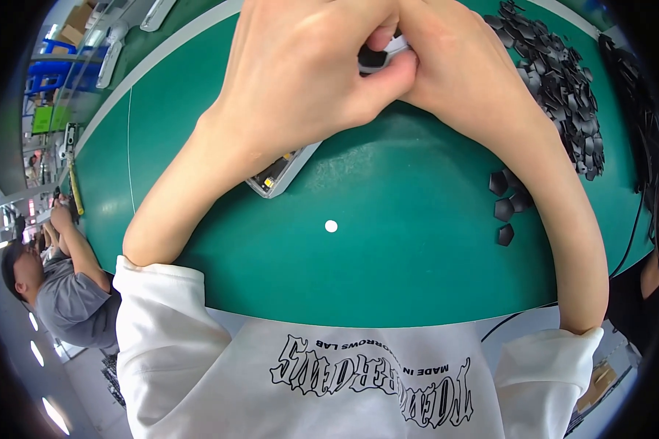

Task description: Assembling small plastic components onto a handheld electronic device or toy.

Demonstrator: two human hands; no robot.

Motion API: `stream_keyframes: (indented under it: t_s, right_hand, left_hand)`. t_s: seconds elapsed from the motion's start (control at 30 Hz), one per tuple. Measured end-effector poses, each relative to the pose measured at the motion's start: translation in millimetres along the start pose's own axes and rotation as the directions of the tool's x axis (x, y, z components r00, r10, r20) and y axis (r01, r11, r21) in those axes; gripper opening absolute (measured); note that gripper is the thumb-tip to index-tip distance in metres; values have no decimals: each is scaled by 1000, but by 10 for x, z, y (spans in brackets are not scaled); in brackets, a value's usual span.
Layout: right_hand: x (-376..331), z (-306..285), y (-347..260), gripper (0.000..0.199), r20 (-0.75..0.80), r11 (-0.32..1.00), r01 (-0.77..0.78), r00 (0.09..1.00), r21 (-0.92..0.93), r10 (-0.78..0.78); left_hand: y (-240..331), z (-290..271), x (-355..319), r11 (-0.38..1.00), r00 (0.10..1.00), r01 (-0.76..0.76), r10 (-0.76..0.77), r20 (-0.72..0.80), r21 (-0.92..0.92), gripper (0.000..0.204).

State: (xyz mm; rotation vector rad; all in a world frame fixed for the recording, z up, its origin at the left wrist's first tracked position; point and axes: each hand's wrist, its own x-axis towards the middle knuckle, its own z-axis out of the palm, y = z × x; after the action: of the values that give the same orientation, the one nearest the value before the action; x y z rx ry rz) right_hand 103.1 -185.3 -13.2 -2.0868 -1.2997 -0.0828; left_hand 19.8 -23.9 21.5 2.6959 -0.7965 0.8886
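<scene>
Both hands meet at the top middle, fingers curled together. My left hand [307,69] and my right hand [461,69] close round a white-and-black part [374,58]. Only a bit of it shows in the gap between my thumbs and fingers; the fingers hide the rest, so its exact kind is unclear. Under my left wrist lies a white-framed housing [294,174] with small yellow pieces inside, partly covered by the forearm. Several black five-sided pieces [504,209] lie beside my right forearm.
A large heap of black pieces [564,88] spreads over the far right of the green table [388,271]. A white round dot [331,226] lies near the middle. At the left a person in a grey shirt [77,300] works. A black cable [630,241] runs at the right edge.
</scene>
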Motion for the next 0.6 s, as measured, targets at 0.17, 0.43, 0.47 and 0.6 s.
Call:
stream_keyframes:
  t_s: [0.17, 0.43, 0.47, 0.6]
  right_hand:
    - [20, -5, -40, 30, -3, 1000, 1, 1000, -6, -1]
    - [36, -4, -72, 32, 37, 999, 9, 999, -34, -8]
    - [27, 0, -70, 33, 36, 999, 13, 999, -31, -12]
    - [34, 35, -93, 38, -48, 997, 58, 997, -42, -60]
  left_hand:
    - [21, -17, 26, 998, 999, -33, 32, 14, 47, 24]
    - [33, -40, 3, 983, 993, -119, 120, 3, 137, 25]
    - [16, -3, -4, 984, 993, -119, 120, 1, 133, 25]
    - [-202, 303, -45, 924, 900, -303, 198, -388, -233, 20]
